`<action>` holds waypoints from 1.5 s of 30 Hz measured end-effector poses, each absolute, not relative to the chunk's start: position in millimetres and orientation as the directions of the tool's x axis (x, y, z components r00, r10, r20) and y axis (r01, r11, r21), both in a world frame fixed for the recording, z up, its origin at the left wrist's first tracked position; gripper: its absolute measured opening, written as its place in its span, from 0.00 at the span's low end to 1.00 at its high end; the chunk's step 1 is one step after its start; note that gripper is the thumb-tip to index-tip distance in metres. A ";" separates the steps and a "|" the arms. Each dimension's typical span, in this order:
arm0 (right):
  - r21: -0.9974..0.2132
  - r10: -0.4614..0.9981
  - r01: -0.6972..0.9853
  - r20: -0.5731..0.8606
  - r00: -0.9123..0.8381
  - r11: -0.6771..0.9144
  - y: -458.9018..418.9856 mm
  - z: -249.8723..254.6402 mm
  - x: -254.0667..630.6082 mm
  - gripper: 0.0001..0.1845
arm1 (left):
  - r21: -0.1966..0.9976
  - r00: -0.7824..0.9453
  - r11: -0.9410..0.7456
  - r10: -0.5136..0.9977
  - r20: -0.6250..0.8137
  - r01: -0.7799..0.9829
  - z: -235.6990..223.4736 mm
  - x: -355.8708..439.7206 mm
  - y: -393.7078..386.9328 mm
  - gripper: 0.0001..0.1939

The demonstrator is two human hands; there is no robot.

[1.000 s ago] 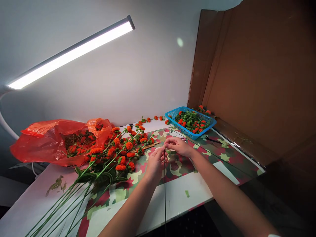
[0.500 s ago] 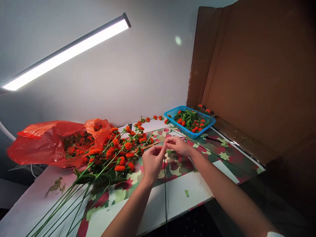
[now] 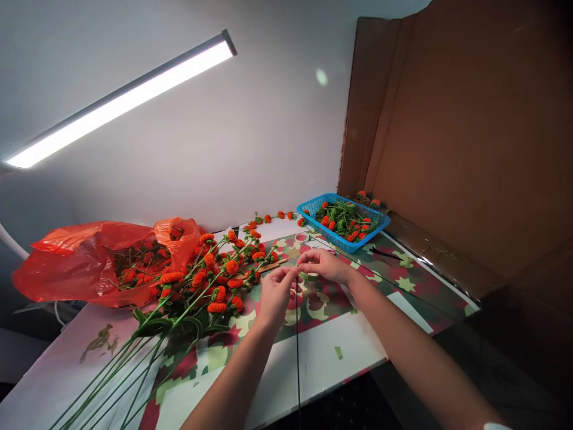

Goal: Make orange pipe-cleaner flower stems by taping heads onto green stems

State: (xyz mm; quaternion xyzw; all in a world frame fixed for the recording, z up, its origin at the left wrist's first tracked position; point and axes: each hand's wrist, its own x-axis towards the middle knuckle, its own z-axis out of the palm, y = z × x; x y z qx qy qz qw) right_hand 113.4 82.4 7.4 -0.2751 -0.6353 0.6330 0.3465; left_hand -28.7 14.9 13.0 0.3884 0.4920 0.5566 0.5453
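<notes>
My left hand point(image 3: 278, 292) and my right hand point(image 3: 323, 266) meet over the middle of the table, fingertips pinched together. Between them is the top end of a thin dark stem point(image 3: 298, 352), which hangs straight down past the table's front edge. A small light green bit shows at the right fingertips; what it is I cannot make out. Left of my hands lies a bunch of orange fuzzy flowers point(image 3: 231, 267) on long green stems. Beyond my right hand sits a roll of tape point(image 3: 301, 237), with thin wooden sticks point(image 3: 273, 265) near my left fingers.
A blue basket point(image 3: 347, 243) of orange flowers and green stems stands at the back right, near a tall cardboard sheet point(image 3: 447, 149). At left lies a red plastic bag point(image 3: 89, 257) with more flowers inside. A bar lamp point(image 3: 120, 101) hangs above. White paper point(image 3: 322, 352) lies in front.
My left fingers have shifted slightly and curled in at the stem's top, where a light green bit now shows. The right hand stays nearly in place.
</notes>
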 end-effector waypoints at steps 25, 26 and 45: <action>-0.992 0.738 -0.119 0.115 -0.665 0.047 83.7 1.7 110.6 0.15 | 0.907 -0.043 0.184 0.975 -0.216 -0.379 12.7 -26.8 10.3 0.16; -0.991 0.733 -0.131 0.112 -0.671 0.032 83.5 1.8 110.4 0.15 | 0.893 -0.026 0.201 0.973 -0.230 -0.402 13.4 -26.7 10.0 0.16; -0.988 0.792 -0.151 0.118 -0.598 0.034 87.4 -5.6 111.4 0.15 | 0.955 -0.098 0.099 0.987 -0.131 -0.280 8.7 -25.5 6.9 0.16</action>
